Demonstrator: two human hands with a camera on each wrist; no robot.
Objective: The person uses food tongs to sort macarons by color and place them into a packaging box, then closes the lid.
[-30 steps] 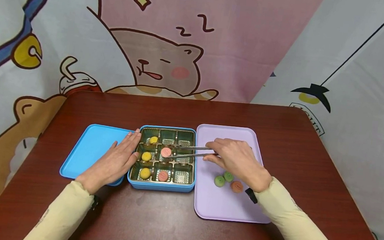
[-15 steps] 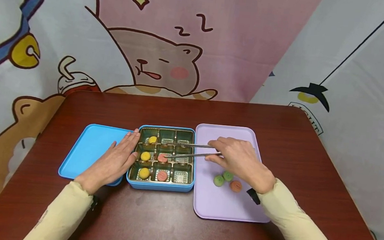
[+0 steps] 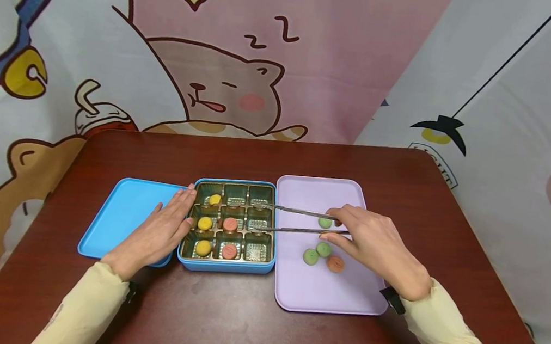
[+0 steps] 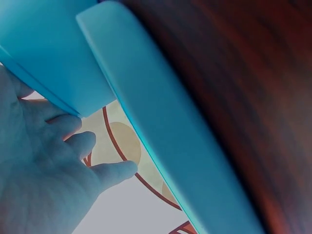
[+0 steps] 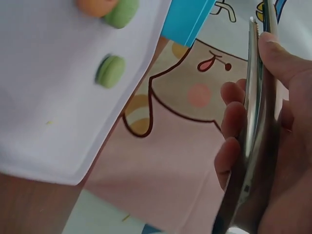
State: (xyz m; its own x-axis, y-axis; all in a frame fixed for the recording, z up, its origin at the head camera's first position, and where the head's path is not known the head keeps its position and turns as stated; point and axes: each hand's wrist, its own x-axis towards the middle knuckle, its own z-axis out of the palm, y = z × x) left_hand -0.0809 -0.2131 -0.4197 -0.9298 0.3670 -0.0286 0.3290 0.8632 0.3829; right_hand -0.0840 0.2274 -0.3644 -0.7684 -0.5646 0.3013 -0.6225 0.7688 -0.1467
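right hand (image 3: 380, 251) grips tongs (image 3: 300, 230); left hand (image 3: 154, 232) touches blue box (image 3: 225, 266)

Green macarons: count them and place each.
3 on the lilac tray: far macaron, seen between the tong arms; left macaron and middle macaron, near the orange macaron. The right hand may hide more.
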